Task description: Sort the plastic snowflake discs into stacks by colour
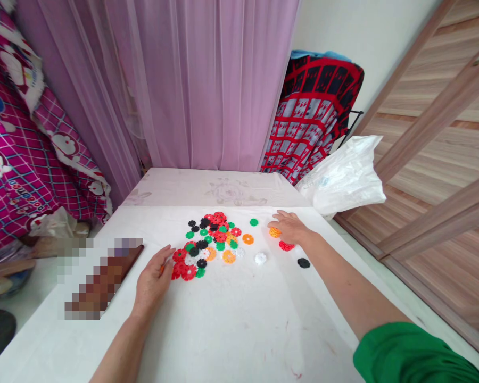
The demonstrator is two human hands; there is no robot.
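Observation:
Between my hands lies a loose pile of notched plastic discs [219,219] in red, black, green, orange and white. My left hand [154,282] is at the pile's left edge, fingers closed on an orange disc [162,269] that shows only in part. On the right, my right hand [289,227] rests palm down with its fingers stretched out, beside and partly over a small orange stack [275,232]. Near it sit a red stack [286,246], a black stack [304,263], a white stack [260,258] and a green disc [254,222].
A white cloth [223,330] covers the table. At left lies a dark, pixelated flat object [115,276]. A white plastic bag [343,175] stands off the table's right corner. Purple curtains [207,85] hang behind, and wooden doors [435,143] stand at right.

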